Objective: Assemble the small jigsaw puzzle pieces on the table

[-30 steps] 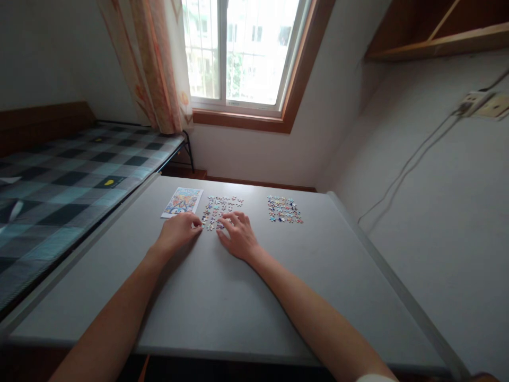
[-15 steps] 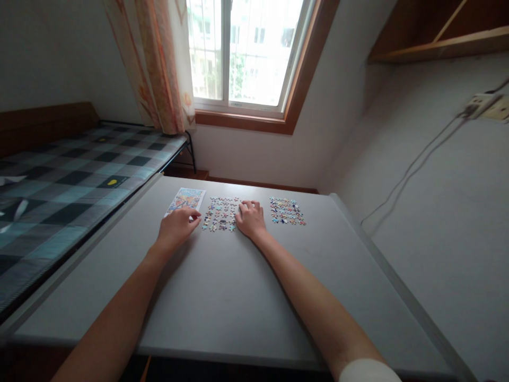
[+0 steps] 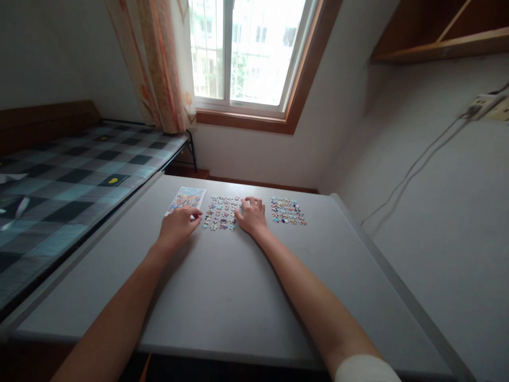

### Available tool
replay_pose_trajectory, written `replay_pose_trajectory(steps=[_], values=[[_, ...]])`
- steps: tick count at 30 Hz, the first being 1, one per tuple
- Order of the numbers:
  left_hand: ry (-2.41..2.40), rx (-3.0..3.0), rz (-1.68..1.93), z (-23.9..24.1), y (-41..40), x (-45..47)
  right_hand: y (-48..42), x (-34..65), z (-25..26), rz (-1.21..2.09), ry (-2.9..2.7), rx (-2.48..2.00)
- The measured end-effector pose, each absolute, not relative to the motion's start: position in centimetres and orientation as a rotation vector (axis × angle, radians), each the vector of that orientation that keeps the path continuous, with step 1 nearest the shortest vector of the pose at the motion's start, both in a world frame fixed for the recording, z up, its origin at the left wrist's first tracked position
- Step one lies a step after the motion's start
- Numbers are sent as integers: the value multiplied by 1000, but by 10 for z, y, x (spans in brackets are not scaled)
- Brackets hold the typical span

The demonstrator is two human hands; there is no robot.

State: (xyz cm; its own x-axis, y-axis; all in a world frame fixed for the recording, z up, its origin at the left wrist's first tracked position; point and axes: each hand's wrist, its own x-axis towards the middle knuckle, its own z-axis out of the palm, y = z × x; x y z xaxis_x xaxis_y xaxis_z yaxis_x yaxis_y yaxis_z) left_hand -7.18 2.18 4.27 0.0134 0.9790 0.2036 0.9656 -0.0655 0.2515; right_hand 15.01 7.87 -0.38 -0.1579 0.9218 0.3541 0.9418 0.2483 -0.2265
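My left hand (image 3: 180,225) rests on the left of the table, at the near edge of a printed picture sheet (image 3: 190,198). Its fingers are loosely curled, with a small gap between thumb and forefinger, and nothing shows in it. Just to its right lie small jigsaw puzzle pieces (image 3: 221,213) in rough rows. My right hand (image 3: 253,216) is palm down at the right side of these rows, its fingers bent and apart. Whatever lies under its fingertips is hidden. A second group of jigsaw puzzle pieces (image 3: 288,211) lies to the right of this hand.
Everything lies on a light grey table (image 3: 222,297) with raised side edges. A bed with a checked mattress (image 3: 91,170) stands along the left. Beyond the table are a curtain (image 3: 159,69) and a window (image 3: 254,58). A cable (image 3: 413,159) hangs on the right wall.
The fingers of my right hand have lifted and spread slightly away from the left rows. My left hand has hardly moved. The whole view has shifted a little.
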Motion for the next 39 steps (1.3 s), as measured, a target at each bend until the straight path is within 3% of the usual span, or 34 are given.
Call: replay_pose_trajectory(steps=[26, 39], values=[[2150, 2132, 485, 46, 21, -68, 95, 146, 1, -13, -2208, -1615], [2167, 2167, 423, 29, 29, -67, 23, 193, 4, -23, -2287, -1422]])
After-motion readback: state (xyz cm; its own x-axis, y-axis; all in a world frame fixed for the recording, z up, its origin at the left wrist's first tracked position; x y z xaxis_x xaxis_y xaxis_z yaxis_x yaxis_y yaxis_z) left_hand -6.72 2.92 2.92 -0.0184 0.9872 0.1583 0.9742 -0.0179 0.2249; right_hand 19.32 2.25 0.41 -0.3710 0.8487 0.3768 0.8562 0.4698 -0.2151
